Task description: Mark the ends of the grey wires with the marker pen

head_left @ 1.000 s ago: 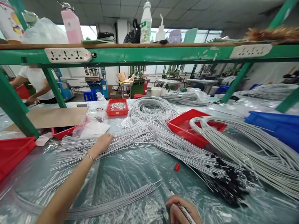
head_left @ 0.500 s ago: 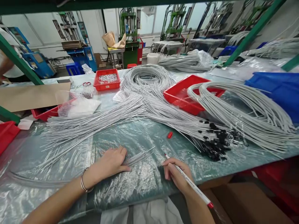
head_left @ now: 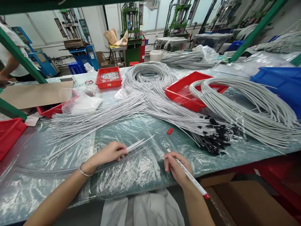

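Nearest the body, to the near side of the red cap (head_left: 170, 131), the right hand (head_left: 177, 164) grasps a white marker (head_left: 192, 180) as one would for writing, its red nib bare and just short of the cap. Left of the cap, the left hand (head_left: 115, 151) pinches a few wires (head_left: 138, 144), their free ends pointing towards it; gripping so close to the ends probably steadies them (how many are pinched is hard to count, as the fingers cover them). Just beside that hand, a loose bundle (head_left: 107, 166) trails leftwards along the plastic-covered counter (head_left: 150, 179).

The cap itself lies on bare plastic between the hands and the larger piles, seemingly put there to stay within reach. Beyond it to the left spreads a fan of grey cables (head_left: 101, 117); to its right lie black ends (head_left: 215, 135), apparently grouped to one side so the two sorts stay apart. Farther beyond the cap sit a round coil (head_left: 148, 73), perhaps wound to tame its length, an empty-looking red tray (head_left: 183, 102), and, to the far left, a small-parts tray (head_left: 109, 84), its walls keeping shiny bits together.
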The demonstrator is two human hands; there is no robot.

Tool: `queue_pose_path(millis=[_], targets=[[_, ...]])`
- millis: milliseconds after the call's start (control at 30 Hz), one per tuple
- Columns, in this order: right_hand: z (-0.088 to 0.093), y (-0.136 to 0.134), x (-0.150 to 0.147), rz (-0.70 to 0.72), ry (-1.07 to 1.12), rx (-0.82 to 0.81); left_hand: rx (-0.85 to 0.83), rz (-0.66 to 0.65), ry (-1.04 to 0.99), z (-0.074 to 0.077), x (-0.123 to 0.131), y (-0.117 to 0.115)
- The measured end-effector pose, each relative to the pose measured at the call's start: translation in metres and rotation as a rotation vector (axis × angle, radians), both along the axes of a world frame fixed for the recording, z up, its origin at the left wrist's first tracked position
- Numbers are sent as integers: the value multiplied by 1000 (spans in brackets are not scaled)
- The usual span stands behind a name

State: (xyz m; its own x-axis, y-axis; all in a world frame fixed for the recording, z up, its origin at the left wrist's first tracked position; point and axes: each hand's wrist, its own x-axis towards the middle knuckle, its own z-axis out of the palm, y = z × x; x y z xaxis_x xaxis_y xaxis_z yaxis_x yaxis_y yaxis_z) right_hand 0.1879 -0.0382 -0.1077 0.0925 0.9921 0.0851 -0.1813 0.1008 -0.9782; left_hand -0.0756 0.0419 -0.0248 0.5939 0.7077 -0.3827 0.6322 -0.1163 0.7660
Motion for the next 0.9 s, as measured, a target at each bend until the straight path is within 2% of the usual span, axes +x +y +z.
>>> queue_pose_path(millis=[133, 200, 333, 467, 567, 667, 733, 800, 900], targets=[[0, 0, 0, -3, 20, 17, -63, 36, -23, 0, -1, -3], [1, -1, 0, -9, 22, 21, 42, 7, 43, 2, -1, -8], [4, -3, -1, -27, 5, 2, 355, -53, 261, 0, 1, -27], [7, -3, -2, -45, 19, -2, 440, -129, 307, -4, 3, -39], [8, -1, -3, -102, 64, -19, 360, -86, 259, -1, 2, -36], [11, 3, -4, -274, 117, 1, 125, -60, 117, 4, 0, -30], [17, 5, -4, -368, 81, 56, 47, -88, 25, 6, 0, -28], [27, 8, -6, -384, -25, 147, 35, -115, -9, 8, 1, -29], [48, 14, -12, -297, -204, 274, -1, -167, 2, 11, 7, -35]])
